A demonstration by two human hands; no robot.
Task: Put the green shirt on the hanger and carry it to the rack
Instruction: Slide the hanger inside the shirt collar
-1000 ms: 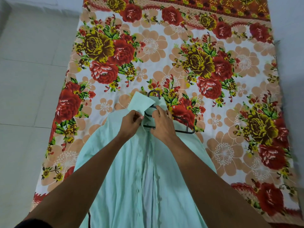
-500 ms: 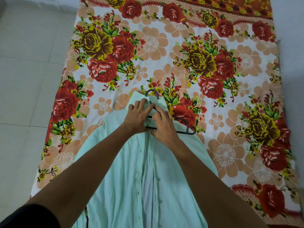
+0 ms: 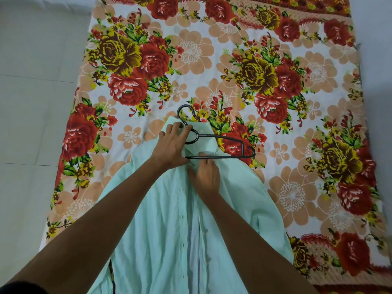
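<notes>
To the left of both hands runs a pale tiled floor (image 3: 31,124), smooth, with thin grout lines. Beside it a floral bedsheet (image 3: 212,60) is spread flat: white ground, big red and mustard roses, peach blossoms, an orange patterned border at the far edge.

The left hand (image 3: 171,145) lies on the collar of the mint-green shirt (image 3: 161,230), fingers spread and bent over the neck of the black hanger (image 3: 222,147); whether it grips the wire or only presses on it cannot be told. The hanger's hook curls just beyond its fingertips.

The shirt is a soft, lightly creased button-front, lying open-fronted under both forearms and running toward the person, a row of small buttons along its placket.

The right hand (image 3: 204,175) sits close beside the left, nearly touching, fingers curled into the fabric at the shirt's opening just below the hanger's lower bar. The hanger's right shoulder sticks out bare over the sheet, right of that hand.
</notes>
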